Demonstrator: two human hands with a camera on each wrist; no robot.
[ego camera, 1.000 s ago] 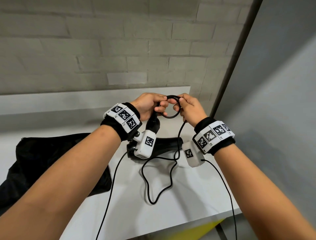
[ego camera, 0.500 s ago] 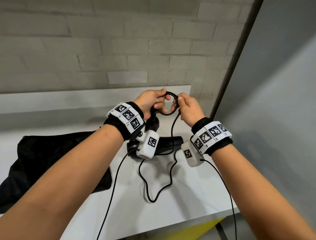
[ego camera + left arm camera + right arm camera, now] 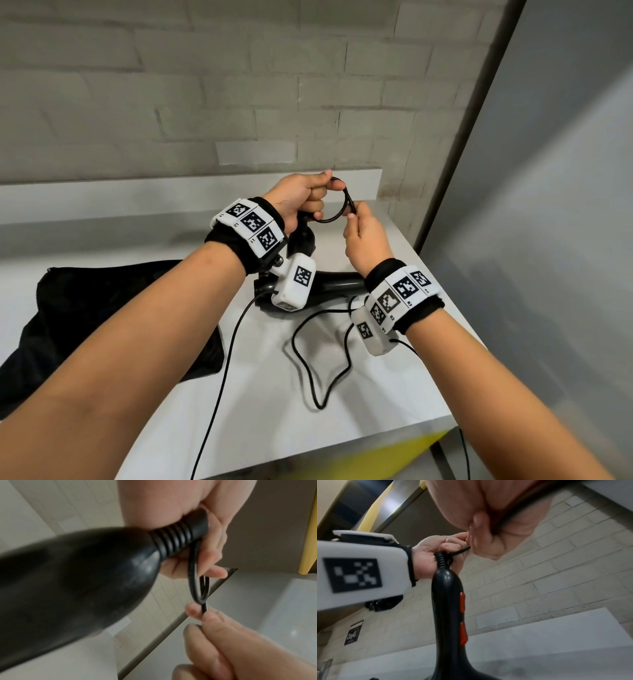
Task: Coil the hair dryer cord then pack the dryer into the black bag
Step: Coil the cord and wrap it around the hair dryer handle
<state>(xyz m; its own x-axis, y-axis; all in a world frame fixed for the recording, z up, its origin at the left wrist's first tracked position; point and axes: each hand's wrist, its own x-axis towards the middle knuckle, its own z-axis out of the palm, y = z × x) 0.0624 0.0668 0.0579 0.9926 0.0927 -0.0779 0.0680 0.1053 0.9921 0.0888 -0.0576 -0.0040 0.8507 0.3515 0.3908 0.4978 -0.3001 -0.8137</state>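
Glossy black plastic hair dryer [image 3: 448,609], matt rubbery cord [image 3: 320,370], soft black cloth bag [image 3: 102,308], smooth white table [image 3: 274,411]

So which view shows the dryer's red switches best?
The right wrist view: both red switches sit in plain sight on the hair dryer handle. The head view shows only the handle's top below the left hand; the left wrist view shows its blurred black handle, no switches.

A pale painted brick wall [image 3: 239,85] stood behind a white table [image 3: 394,387]. A grey panel [image 3: 548,205] rose along the table's right edge. A white ledge [image 3: 137,192] ran along its back edge.
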